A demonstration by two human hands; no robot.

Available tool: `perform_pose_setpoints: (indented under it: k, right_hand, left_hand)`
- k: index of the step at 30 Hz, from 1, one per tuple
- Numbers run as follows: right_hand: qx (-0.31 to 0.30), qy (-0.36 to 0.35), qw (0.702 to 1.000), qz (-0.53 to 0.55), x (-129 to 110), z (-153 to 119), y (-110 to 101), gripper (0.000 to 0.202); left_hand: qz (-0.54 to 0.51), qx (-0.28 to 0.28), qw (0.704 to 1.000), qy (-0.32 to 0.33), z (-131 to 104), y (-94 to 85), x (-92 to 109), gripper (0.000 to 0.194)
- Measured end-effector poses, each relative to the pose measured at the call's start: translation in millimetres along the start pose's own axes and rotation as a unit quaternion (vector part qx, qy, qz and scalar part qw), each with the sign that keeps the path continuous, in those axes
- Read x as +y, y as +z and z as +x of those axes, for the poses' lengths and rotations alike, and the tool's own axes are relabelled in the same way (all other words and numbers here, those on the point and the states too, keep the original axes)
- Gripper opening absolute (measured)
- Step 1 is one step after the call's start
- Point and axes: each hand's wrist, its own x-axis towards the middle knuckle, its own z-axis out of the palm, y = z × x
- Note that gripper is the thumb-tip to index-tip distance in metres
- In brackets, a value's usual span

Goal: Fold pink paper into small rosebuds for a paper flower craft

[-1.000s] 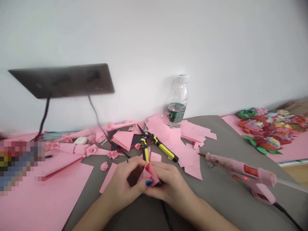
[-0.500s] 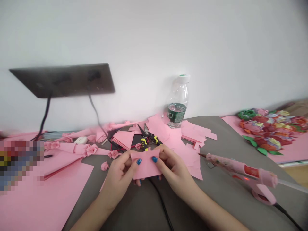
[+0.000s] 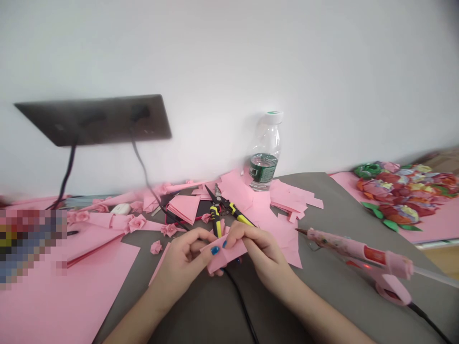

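Note:
A small pink paper piece, creased and tilted, is between my two hands low in the middle of the head view. My left hand pinches its left side, thumb on top. Bent fingers of my right hand grip its upper right edge. Just behind the paper lie pliers with yellow and black handles, their jaws apart. A small pink paper rose rests left of my left hand.
A pink glue gun with a red light lies at the right. A clear bottle stands by the wall. Pink sheets lie at the left, colourful paper flowers at the far right. A black cable runs below my hands.
The pink piece has turned from facing flat to tilted, and my hands have moved closer together. More of the pliers' handles shows.

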Motion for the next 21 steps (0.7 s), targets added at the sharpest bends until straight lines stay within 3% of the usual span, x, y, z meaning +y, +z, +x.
perform_pose_setpoints:
  k: [4,8,12,15,21]
  right_hand:
    - [0.018,0.046,0.998,0.048,3.2,-1.4,1.9,0.033]
    - [-0.003,0.076,0.997,0.012,2.2,1.9,5.0,0.035]
    - [-0.034,0.1,0.994,0.009,2.1,3.6,7.4,0.04]
    - [-0.051,0.115,0.992,-0.018,4.6,3.0,8.7,0.043]
    - [-0.037,0.157,0.986,0.035,7.5,2.3,7.8,0.046]
  left_hand:
    - [0.018,0.013,1.0,0.002,1.6,0.2,0.3,0.022]
    - [0.043,0.026,0.999,0.014,1.3,0.5,0.8,0.021]
    - [0.137,0.055,0.985,0.093,-0.2,0.3,2.0,0.025]
    - [0.169,0.046,0.976,0.125,-0.5,-0.3,1.4,0.027]
    - [0.152,0.052,0.98,0.113,-0.7,0.6,-3.6,0.028]
